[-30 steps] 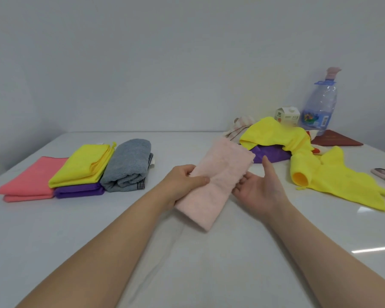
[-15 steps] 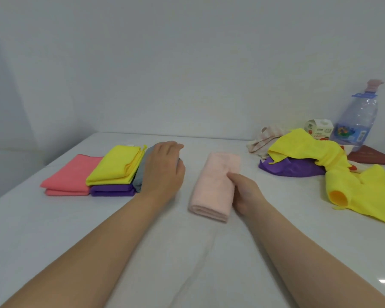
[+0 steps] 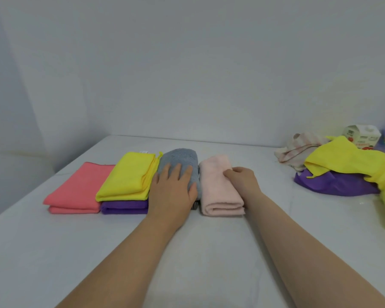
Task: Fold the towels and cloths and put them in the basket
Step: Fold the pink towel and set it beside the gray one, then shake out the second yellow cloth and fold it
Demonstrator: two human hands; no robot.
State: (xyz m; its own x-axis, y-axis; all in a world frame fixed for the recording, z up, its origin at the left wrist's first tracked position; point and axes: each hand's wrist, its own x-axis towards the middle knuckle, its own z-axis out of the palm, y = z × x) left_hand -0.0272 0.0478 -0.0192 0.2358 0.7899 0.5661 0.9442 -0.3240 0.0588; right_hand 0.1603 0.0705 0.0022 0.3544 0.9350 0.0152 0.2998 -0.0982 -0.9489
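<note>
step: judged, parking the folded pale pink towel [image 3: 220,192] in the row of finished pieces; folding looks done on this one
left hand [image 3: 173,187]: flat, fingers spread, presses on top of the grey towel [image 3: 178,157], holds nothing
right hand [image 3: 240,181]: fingers curled onto the pink towel's right side, gripping it
pink towel place: on the table [image 3: 209,252] between the hands, its left edge touching the grey towel
row: just left of the left hand, folded yellow cloth [image 3: 129,178] on folded purple cloth [image 3: 125,206]; coral cloth [image 3: 78,190] furthest left
next: likely let go, reach right for the unfolded heap, i.e. loose yellow cloth [image 3: 342,158] over loose purple cloth [image 3: 333,185], striped cloth [image 3: 298,150] behind; well right of the right hand
basket: not in view, so stowing can't be placed yet
edges: table's back edge and wall beyond the fingertips; left edge runs past the coral cloth
room: bare tabletop nearer than both hands, and between right hand and heap; enough to spread a cloth
</note>
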